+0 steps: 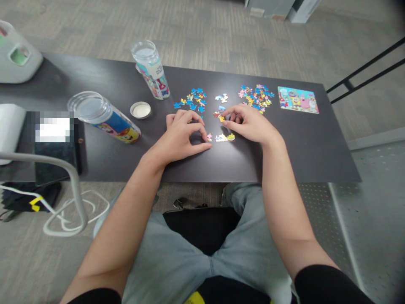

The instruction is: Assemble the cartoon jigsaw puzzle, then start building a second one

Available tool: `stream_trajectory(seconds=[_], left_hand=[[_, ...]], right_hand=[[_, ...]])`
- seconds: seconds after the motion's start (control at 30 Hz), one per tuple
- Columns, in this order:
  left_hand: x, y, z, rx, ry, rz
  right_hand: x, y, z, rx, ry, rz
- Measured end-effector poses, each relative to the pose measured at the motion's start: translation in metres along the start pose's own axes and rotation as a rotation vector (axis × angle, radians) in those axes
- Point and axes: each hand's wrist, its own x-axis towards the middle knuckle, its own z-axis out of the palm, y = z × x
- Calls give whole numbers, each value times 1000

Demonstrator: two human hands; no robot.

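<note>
Low over the dark table, my left hand (183, 137) curves with thumb and index fingertip at a small pink puzzle piece (209, 137). That piece lies just left of a short joined strip of puzzle pieces (225, 137). My right hand (248, 122) pinches a yellow-orange puzzle piece (222, 119) between thumb and index finger, its other fingers curled. A reddish and a blue piece (222, 108) lie by its fingertips. Farther back are a few light pieces (221, 98), a mostly blue pile (193, 100) and a mixed-colour pile (257, 97).
A cartoon picture card (298, 100) lies at the right. Two clear-topped printed canisters, one nearer (117, 124) and one farther (155, 76), stand left beside a white lid (141, 110). A dark flat device (57, 160) and white cable (76, 202) are far left.
</note>
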Motion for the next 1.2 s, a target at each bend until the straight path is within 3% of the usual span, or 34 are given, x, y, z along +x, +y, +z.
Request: stream_trajectory(seconds=[0.93,1.2], left_hand=[[5,21,9,25,36,-82],[7,15,12,20,34,-40]], right_hand=[[2,-1,3,-15,8,-46],[2,1,4,-15,16,-45]])
